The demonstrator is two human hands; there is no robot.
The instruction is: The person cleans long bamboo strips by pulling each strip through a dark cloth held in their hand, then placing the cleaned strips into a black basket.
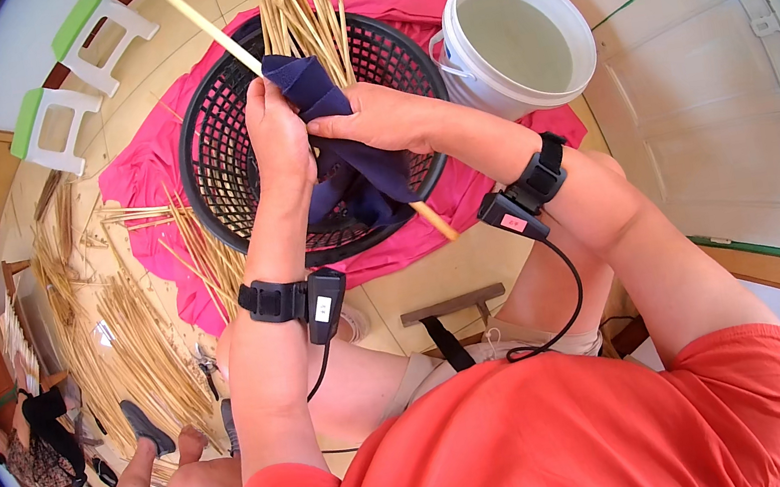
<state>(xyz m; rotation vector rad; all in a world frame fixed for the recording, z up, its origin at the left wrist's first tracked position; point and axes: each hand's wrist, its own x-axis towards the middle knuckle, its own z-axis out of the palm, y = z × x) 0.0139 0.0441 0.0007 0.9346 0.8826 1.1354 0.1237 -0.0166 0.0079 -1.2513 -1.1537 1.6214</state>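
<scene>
A long pale stick (210, 28) slants over a black plastic basket (196, 161), and its lower end comes out past the near rim. Dark blue cloth (311, 84) is wrapped round the stick's middle and hangs down into the basket. My left hand (279, 139) is closed round the cloth and stick, its fingers partly hidden. Just to the right, my right hand (372, 123) grips the same cloth, with the thumb across it toward the left hand. Behind the hands, a bundle of straw-coloured stalks (299, 5) stands up in the basket.
Pink cloth (143, 179) lies under the basket. A white bucket of water (521, 42) stands at the right, by a white door (699, 86). Many loose stalks (136, 332) cover the floor at left. Two green-and-white stools (54, 122) stand far left; other people (42, 447) sit lower left.
</scene>
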